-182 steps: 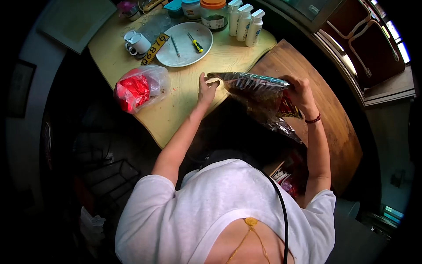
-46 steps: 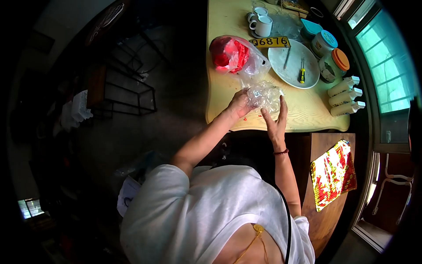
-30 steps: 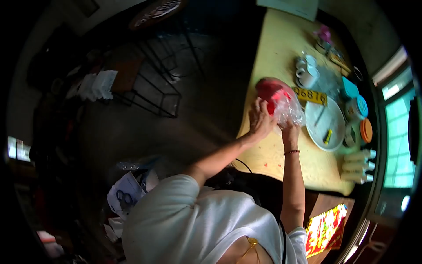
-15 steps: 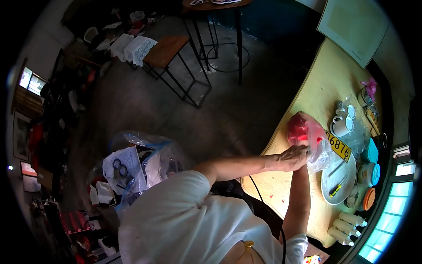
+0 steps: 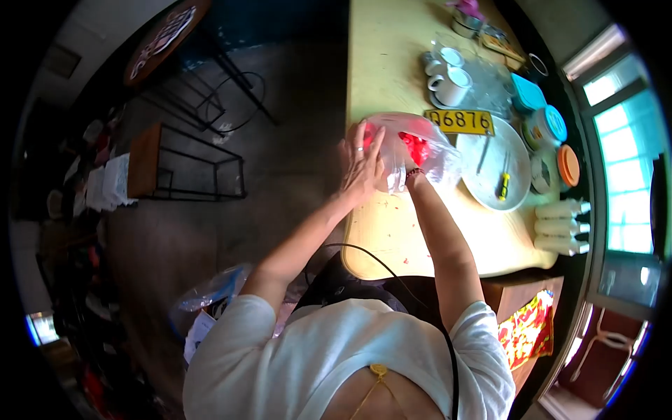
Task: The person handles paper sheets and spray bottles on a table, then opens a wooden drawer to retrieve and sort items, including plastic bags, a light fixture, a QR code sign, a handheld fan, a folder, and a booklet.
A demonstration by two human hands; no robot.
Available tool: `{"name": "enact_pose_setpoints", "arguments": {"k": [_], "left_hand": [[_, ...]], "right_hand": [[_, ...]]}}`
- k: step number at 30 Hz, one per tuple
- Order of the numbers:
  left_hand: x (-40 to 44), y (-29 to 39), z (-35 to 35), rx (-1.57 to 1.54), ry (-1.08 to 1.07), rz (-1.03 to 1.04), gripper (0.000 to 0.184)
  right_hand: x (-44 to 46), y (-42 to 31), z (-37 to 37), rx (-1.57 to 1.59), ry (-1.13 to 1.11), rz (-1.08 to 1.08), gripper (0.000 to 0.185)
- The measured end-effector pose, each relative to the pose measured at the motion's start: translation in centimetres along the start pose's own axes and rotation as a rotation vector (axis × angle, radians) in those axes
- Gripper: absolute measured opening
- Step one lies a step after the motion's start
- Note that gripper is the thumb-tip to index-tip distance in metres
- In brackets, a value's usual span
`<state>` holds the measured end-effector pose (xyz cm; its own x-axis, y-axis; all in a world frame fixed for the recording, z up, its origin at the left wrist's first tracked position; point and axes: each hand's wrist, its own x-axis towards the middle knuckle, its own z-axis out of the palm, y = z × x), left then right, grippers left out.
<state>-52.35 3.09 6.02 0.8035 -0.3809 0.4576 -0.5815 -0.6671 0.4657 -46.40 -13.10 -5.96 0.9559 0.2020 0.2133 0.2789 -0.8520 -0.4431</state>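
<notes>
A thin, see-through plastic bag (image 5: 399, 122) with a pinkish tint lies on the wooden table near its left edge. My left hand (image 5: 362, 166), with a ring on one finger, grips the left side of the bag, its fingers stretched over the plastic. Into the bag's mouth goes my right hand (image 5: 414, 173), with a beaded bracelet at the wrist; its fingers are hidden by plastic and red contents. Bright red material (image 5: 414, 147) shows inside the bag. Just right of it are a yellow number plate (image 5: 460, 122) and a round white tray (image 5: 483, 192).
On the tray lies a yellow-handled screwdriver (image 5: 504, 186). White mugs (image 5: 450, 87) stand behind the plate. Lidded jars (image 5: 546, 126) and several white bottles (image 5: 562, 227) line the right side. A wooden stool (image 5: 145, 161) stands on the floor at left. A black cable (image 5: 364, 250) crosses the table's front.
My view has swung right, toward the table. My hands, formerly close together at the bag, are now apart: the left on its side, the right inside. The bag's mouth is spread wider.
</notes>
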Motion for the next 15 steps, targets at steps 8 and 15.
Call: {"name": "enact_pose_setpoints", "arguments": {"k": [8,15], "left_hand": [[-0.2,1.8,7.1,-0.152,-0.232,0.197,0.074],[3.6,-1.1,10.5,0.393,-0.265,0.2,0.067]], "right_hand": [[-11.2,-4.2,-8.6,0.896,0.274,0.256,0.049],[-30.0,-7.0,-11.6,0.951,0.548,0.874,0.024]]}}
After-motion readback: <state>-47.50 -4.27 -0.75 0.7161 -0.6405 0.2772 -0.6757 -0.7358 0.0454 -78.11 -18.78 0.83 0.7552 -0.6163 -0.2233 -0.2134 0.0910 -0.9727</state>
